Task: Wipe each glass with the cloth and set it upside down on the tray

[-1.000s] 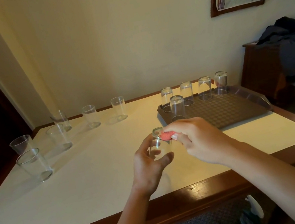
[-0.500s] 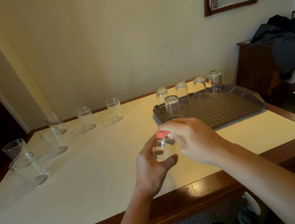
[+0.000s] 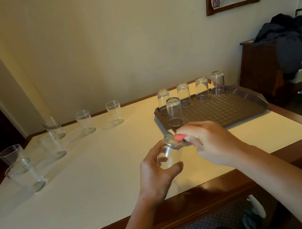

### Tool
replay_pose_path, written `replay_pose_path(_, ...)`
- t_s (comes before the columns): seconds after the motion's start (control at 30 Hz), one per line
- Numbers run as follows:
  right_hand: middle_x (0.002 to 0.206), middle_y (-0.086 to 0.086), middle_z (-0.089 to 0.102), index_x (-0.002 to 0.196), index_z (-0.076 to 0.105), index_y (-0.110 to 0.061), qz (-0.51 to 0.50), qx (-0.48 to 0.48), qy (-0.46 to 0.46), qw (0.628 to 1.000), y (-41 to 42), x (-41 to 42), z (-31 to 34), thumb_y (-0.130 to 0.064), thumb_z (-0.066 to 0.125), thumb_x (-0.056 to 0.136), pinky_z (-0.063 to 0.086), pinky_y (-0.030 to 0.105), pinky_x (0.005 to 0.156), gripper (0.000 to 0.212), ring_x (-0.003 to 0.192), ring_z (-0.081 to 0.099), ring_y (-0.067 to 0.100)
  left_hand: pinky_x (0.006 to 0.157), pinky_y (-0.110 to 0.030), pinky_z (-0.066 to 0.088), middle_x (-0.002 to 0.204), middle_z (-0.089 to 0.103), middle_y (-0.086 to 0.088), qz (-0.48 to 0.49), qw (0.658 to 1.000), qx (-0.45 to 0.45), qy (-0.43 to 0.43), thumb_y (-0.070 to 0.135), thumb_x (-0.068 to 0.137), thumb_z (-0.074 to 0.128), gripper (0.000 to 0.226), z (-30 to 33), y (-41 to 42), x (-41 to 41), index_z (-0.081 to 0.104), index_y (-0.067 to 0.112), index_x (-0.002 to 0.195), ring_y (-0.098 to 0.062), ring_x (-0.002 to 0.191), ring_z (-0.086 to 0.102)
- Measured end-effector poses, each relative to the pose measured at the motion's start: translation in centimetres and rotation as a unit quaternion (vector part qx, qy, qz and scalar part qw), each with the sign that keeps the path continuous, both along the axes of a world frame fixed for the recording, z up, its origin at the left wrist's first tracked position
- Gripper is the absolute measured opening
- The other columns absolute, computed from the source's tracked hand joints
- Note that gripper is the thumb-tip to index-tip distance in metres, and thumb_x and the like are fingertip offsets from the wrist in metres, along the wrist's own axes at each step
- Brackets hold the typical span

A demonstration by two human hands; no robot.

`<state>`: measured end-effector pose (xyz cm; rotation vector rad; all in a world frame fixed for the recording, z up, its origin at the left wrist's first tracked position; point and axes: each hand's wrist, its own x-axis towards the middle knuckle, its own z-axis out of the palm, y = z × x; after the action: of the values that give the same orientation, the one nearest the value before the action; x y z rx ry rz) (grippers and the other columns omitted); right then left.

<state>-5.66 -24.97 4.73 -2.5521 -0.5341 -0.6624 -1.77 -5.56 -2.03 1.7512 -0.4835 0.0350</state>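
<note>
My left hand point(image 3: 156, 172) grips a clear glass point(image 3: 170, 152) above the table, its thick base pointing away from me. My right hand point(image 3: 209, 142) pinches a small pink cloth point(image 3: 179, 137) against that base. Most of the cloth is hidden under my fingers. A brown tray point(image 3: 231, 108) at the back right carries several glasses standing upside down, the nearest one point(image 3: 174, 111) at its front left corner. Several upright glasses stand on the left of the table, such as one point(image 3: 25, 175) near the left edge.
The white-topped table point(image 3: 96, 174) has a dark wooden rim along its front. A dark wooden side cabinet point(image 3: 258, 67) with dark clothing on it stands to the right of the tray. A spray bottle point(image 3: 254, 211) lies on the floor below the table's front edge.
Both hands stayed together on the glass, which now sits a little lower and nearer me. The cloth rubbed across its base. The camera tilted slightly.
</note>
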Motion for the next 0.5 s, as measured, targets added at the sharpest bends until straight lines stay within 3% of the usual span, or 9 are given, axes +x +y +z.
replay_pose_path(0.17,0.109,0.0,0.07,0.119,0.068,-0.017,0.037,0.021,-0.009,0.999,1.1,-0.9,0.7,-0.001,0.058,0.094,0.055,0.034,0.077,0.032,0.095,0.063,0.016,0.085,-0.015,0.049,0.116,0.072,0.01,-0.014,1.0,-0.017,0.01,0.013,0.077,0.09,0.059,0.2,-0.6,0.5,0.07,0.037,0.127,-0.013,0.098,0.063)
replay_pose_path(0.3,0.1,0.004,0.07,0.113,0.069,-0.016,0.005,0.018,0.013,1.0,-1.3,-0.4,0.4,-0.001,0.056,0.095,0.055,0.047,0.072,0.026,0.088,0.063,0.021,0.086,-0.012,0.049,0.12,0.071,0.013,-0.019,1.0,0.002,0.002,0.017,0.077,0.089,0.066,0.4,-1.1,0.2,0.066,0.035,0.136,-0.007,0.097,0.063)
replay_pose_path(0.37,0.099,0.007,0.069,0.111,0.069,-0.014,-0.01,0.022,-0.009,1.0,-1.3,0.0,0.6,-0.001,0.056,0.095,0.055,0.046,0.071,0.024,0.087,0.063,0.024,0.087,-0.013,0.048,0.118,0.071,0.014,-0.031,0.999,0.014,-0.011,0.018,0.076,0.088,0.065,0.6,-1.9,0.0,0.067,0.036,0.134,-0.005,0.097,0.061)
replay_pose_path(0.5,0.109,0.0,0.07,0.119,0.067,-0.015,0.034,0.035,-0.014,0.999,-0.7,-1.2,0.6,0.0,0.056,0.094,0.053,0.022,0.077,0.032,0.095,0.063,0.011,0.084,-0.009,0.045,0.115,0.072,0.015,-0.017,1.0,0.005,-0.011,0.009,0.077,0.089,0.064,0.8,-1.9,0.6,0.068,0.032,0.133,-0.004,0.096,0.061)
